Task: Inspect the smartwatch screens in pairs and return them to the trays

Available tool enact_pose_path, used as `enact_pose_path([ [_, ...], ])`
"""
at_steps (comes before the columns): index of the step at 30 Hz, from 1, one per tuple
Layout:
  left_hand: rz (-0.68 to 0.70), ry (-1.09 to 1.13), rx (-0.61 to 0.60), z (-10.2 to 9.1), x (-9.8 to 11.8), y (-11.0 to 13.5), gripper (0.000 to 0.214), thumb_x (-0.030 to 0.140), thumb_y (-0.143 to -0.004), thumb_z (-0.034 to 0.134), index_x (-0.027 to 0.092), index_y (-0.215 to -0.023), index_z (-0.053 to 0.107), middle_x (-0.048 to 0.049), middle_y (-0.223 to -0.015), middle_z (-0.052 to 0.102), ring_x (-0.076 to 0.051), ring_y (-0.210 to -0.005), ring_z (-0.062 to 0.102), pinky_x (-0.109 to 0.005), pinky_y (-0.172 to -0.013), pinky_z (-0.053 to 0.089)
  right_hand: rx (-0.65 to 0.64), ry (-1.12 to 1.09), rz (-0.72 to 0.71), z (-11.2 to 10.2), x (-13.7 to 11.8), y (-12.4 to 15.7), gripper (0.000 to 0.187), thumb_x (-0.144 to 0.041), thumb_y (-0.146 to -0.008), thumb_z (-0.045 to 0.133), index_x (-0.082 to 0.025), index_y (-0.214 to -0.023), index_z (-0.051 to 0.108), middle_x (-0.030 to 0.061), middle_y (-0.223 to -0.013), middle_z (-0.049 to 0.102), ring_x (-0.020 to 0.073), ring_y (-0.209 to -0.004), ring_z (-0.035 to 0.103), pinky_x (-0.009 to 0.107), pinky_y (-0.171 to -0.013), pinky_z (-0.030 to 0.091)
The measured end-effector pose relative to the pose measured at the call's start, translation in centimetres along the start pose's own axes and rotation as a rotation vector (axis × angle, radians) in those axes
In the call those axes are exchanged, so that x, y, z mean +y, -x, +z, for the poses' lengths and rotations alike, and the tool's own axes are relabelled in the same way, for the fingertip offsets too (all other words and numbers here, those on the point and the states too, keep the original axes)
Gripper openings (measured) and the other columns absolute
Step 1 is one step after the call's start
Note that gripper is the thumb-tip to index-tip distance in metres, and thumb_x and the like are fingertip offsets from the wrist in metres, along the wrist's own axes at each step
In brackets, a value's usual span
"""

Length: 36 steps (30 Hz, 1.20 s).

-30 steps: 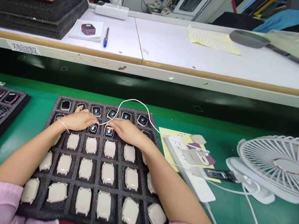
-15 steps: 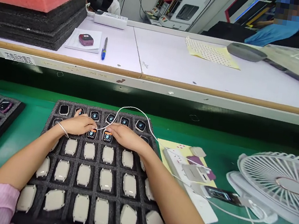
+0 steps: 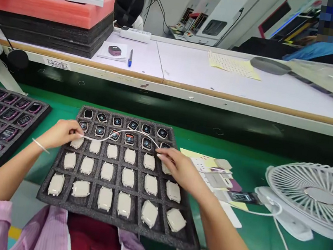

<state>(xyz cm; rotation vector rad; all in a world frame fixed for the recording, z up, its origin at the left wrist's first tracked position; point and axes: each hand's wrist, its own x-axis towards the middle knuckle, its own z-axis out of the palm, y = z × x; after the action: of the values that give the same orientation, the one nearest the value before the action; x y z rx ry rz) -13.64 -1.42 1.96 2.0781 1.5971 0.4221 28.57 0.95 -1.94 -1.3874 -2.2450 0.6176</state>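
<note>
A dark grey foam tray lies on the green mat, divided into square pockets. Its upper two rows hold smartwatches with lit screens facing up. The lower rows hold several beige watch bodies with their backs up. A thin white cable arches over the second row. My left hand pinches it above the left side of the tray, and my right hand pinches its other stretch at the right. A thin white band circles my left wrist.
A second tray of dark-screened watches lies to the left. To the right stand a white fan and papers with a charger. Beyond the mat is a white bench with stacked foam. A co-worker sits behind it.
My hands have moved apart, drawing the white cable lower and flatter across the tray. The view has shifted back, so the tray looks smaller and more of the far room shows.
</note>
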Motion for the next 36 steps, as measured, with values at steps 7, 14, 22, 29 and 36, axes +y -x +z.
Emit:
enact_pose_path([
  [7,0.115,-0.275,-0.057,1.7,-1.7,3.1,0.025,0.039,-0.091,0.051,0.025,-0.099,0.071,-0.007,-0.104,0.073,-0.027,-0.099,0.063,-0.041,-0.09,0.046,0.086,0.059,0.117,-1.1,2.1,6.0,0.027,-0.036,-0.094,0.046,-0.024,-0.097,0.07,0.0125,-0.102,0.074,0.0309,-0.097,0.07,0.048,-0.09,0.055],
  [14,0.308,-0.585,-0.074,0.9,-0.8,1.0,0.024,0.035,-0.088,0.056,0.024,-0.105,0.068,-0.0114,-0.106,0.072,-0.034,-0.105,0.061,-0.05,-0.099,0.04,0.023,0.194,-0.053,-0.8,2.3,5.3,0.027,-0.022,-0.092,0.049,-0.026,-0.104,0.073,0.0124,-0.109,0.07,0.03,-0.102,0.067,0.048,-0.089,0.054],
  [22,0.019,-0.144,-0.045,-0.1,-2.9,-0.2,0.056,0.063,-0.09,0.041,0.021,-0.113,0.069,-0.0092,-0.112,0.074,-0.028,-0.1,0.066,-0.033,-0.081,0.05,-0.224,0.282,-0.066,-1.8,2.1,2.9,0.026,-0.016,-0.083,0.056,-0.02,-0.107,0.065,0.0166,-0.118,0.07,0.0351,-0.112,0.065,0.053,-0.094,0.052],
  [29,0.059,-0.148,-0.238,-0.2,-2.7,-0.6,0.056,0.064,-0.094,0.035,0.026,-0.103,0.075,-0.0063,-0.105,0.076,-0.026,-0.102,0.066,-0.037,-0.1,0.042,-0.289,-0.116,0.112,-4.2,2.9,2.8,0.045,-0.06,-0.092,0.047,-0.025,-0.112,0.067,0.0114,-0.116,0.074,0.0313,-0.107,0.069,0.044,-0.093,0.055],
  [36,-0.003,-0.054,-0.36,-0.7,-2.8,-1.0,0.059,0.065,-0.094,0.035,0.024,-0.113,0.072,-0.0066,-0.121,0.072,-0.025,-0.113,0.061,-0.033,-0.101,0.043,-0.283,-0.052,0.161,-3.4,2.8,1.0,0.057,-0.073,-0.087,0.043,-0.028,-0.104,0.074,0.009,-0.119,0.075,0.0338,-0.112,0.068,0.046,-0.099,0.053],
])
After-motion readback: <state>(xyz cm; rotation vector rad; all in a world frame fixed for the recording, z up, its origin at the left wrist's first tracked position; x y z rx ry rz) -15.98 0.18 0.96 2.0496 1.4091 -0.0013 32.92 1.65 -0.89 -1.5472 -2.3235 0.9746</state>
